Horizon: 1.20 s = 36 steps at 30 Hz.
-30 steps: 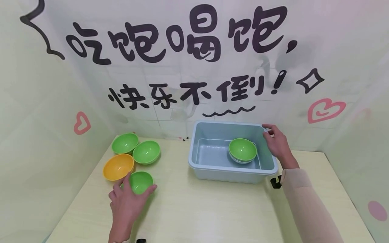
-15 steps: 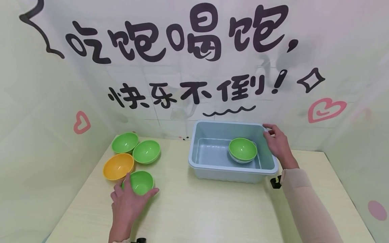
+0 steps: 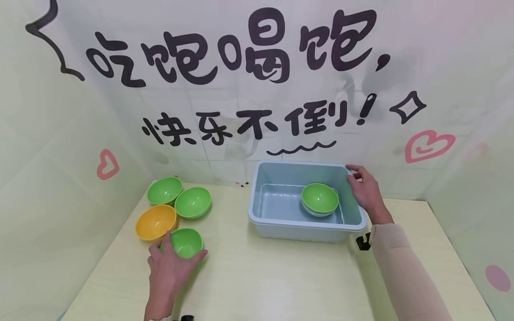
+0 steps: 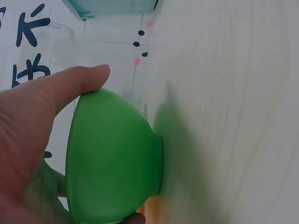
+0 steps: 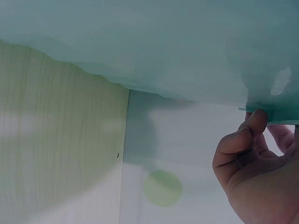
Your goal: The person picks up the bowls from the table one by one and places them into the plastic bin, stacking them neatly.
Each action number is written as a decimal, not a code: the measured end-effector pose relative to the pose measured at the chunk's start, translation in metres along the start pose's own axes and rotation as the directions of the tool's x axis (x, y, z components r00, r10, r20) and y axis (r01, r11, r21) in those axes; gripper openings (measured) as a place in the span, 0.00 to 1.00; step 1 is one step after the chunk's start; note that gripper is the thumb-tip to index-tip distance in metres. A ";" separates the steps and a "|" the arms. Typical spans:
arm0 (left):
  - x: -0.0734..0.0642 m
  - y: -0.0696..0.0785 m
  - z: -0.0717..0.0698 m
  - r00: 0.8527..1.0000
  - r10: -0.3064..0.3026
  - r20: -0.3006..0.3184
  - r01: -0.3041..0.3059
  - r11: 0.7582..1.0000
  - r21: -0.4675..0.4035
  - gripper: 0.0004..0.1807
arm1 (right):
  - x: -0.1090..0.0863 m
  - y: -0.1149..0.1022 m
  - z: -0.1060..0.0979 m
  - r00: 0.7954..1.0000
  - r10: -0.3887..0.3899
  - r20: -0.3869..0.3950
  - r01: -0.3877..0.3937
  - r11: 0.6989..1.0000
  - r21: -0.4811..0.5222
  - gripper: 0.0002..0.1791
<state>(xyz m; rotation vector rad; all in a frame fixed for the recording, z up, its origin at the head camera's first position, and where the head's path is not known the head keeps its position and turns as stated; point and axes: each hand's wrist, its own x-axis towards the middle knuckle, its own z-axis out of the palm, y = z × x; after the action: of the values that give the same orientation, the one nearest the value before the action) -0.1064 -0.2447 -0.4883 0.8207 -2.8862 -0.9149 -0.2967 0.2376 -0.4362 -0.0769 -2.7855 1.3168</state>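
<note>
My left hand (image 3: 170, 267) grips a small green bowl (image 3: 186, 243) at the front left, thumb on one side and fingers on the other. The left wrist view shows this bowl (image 4: 112, 158) side on, its foot at the tabletop; whether it touches the wood I cannot tell. My right hand (image 3: 366, 189) holds the right rim of a pale blue plastic basin (image 3: 301, 225). In the right wrist view the fingertips (image 5: 258, 120) curl at the basin's rim. Inside the basin, a green bowl (image 3: 320, 197) sits on a whitish bowl (image 3: 317, 213), towards the right.
Next to my left hand stand a yellow bowl (image 3: 155, 222) and two green bowls, one at the back left (image 3: 164, 191) and one to its right (image 3: 193, 202). The light wooden table (image 3: 257, 276) meets a printed white sheet (image 3: 225, 171) behind and at both sides.
Hardly anything differs. My left hand stays at the green bowl with only a slight shift of the thumb, and my right hand keeps its place on the basin rim.
</note>
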 end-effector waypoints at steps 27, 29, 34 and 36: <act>-0.004 0.021 -0.024 0.984 0.173 -0.041 -0.175 0.983 -0.051 0.70 | -0.002 0.001 0.000 1.000 0.004 0.021 -0.005 1.000 0.014 0.29; -0.004 0.026 -0.029 0.980 0.197 -0.005 -0.197 0.978 -0.073 0.70 | -0.001 0.001 0.000 1.000 0.002 0.026 -0.002 1.000 0.016 0.29; -0.006 0.042 -0.043 0.966 0.250 0.060 -0.243 0.964 -0.104 0.71 | 0.001 0.001 0.001 0.999 0.007 0.035 -0.008 1.000 0.014 0.30; -0.006 0.050 -0.046 0.961 0.269 0.070 -0.261 0.959 -0.106 0.71 | 0.001 0.001 0.001 0.999 0.013 0.034 -0.013 1.000 0.012 0.30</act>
<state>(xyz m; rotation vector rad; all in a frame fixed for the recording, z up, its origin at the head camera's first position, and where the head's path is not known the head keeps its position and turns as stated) -0.1179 -0.2317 -0.4222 0.3829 -2.8962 -1.0683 -0.2973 0.2379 -0.4373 -0.0727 -2.8092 1.3509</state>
